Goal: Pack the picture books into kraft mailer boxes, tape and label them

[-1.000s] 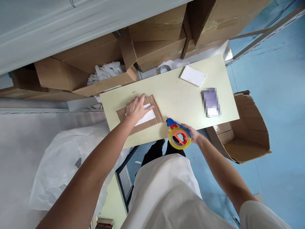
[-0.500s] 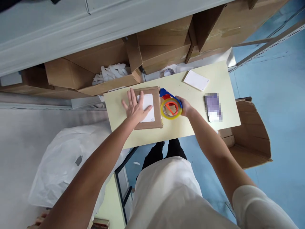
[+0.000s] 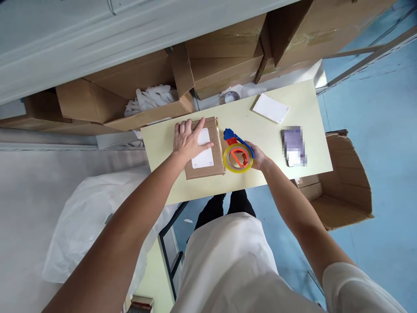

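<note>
A small brown cardboard box (image 3: 216,141) with a white label (image 3: 205,160) lies on the pale yellow table. My left hand (image 3: 188,141) presses on its left part, thumb across the label and bent fingers over the far left corner; some fingertips are hard to see. Just right of the box, my right hand (image 3: 258,156) grips a tape dispenser (image 3: 238,157) with a blue and red head, an orange hub and a yellowish roll of tape. The dispenser's head is close to the box's right edge, apparently apart from it.
On the table (image 3: 270,134) are a white pad (image 3: 270,108) and a blurred-out purple and white item (image 3: 293,145). Behind stand cardboard boxes (image 3: 224,71), one holding white gloves (image 3: 151,99), and a tape roll (image 3: 232,96). An open carton (image 3: 347,182) stands right, a white plastic bag (image 3: 94,217) left.
My left hand has gone from lying flat with spread fingers to bent fingers on the box. My right hand has moved the tape dispenser slightly toward me and away from the box's edge.
</note>
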{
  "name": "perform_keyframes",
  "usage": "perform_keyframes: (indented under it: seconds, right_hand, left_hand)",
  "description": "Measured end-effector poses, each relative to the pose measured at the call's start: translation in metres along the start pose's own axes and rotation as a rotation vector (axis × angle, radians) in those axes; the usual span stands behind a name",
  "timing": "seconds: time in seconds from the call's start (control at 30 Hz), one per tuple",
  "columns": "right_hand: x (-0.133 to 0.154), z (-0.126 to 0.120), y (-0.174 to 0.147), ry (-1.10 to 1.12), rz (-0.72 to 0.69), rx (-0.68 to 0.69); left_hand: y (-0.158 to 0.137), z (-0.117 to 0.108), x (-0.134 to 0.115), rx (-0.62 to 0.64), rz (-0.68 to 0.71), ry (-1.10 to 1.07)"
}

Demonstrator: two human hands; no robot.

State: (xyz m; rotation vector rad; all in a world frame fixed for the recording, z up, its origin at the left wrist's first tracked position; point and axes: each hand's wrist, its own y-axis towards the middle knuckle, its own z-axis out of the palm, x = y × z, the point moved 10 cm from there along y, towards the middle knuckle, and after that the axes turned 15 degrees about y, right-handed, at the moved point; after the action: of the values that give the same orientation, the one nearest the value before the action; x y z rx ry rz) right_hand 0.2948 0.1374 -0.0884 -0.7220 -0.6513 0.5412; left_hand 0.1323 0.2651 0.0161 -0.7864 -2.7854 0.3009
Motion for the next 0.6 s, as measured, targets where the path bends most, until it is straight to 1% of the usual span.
perform_keyframes:
  seconds: [0.1,0.2,0.27,0.33,0.4,0.47,0.53,0.6]
  right_hand:
    - [-0.048,-0.023,-0.029,0.109,0.126,-0.03]
    - [-0.098,-0.048,-0.061,0.133,0.171,-0.14]
    - [-0.123,-0.052,-0.074,0.129,0.151,-0.155]
    - [-0.14,-0.047,-0.078,0.153,0.121,-0.153]
    - [-0.146,-0.039,-0.075,0.215,0.093,-0.159]
    - [-0.142,-0.032,-0.066,0.286,0.069,-0.169]
    - [-0.125,-0.027,-0.054,0.339,0.054,-0.169]
    - [-0.095,-0.023,-0.038,0.36,0.029,-0.152]
  left_hand:
    - [0.0,-0.001,0.0,-0.008,0.002,-0.013]
    - [-0.001,-0.002,-0.001,-0.009,0.002,-0.025]
    - [-0.002,-0.003,-0.002,-0.01,0.0,-0.019]
    - [-0.002,-0.004,-0.003,-0.009,-0.009,-0.006]
    - [-0.002,-0.003,0.0,-0.003,-0.048,0.004]
    - [-0.005,0.002,0.011,0.017,-0.14,0.003]
    - [-0.017,0.011,0.028,0.068,-0.26,-0.017]
    - [-0.036,0.021,0.043,0.137,-0.342,-0.051]
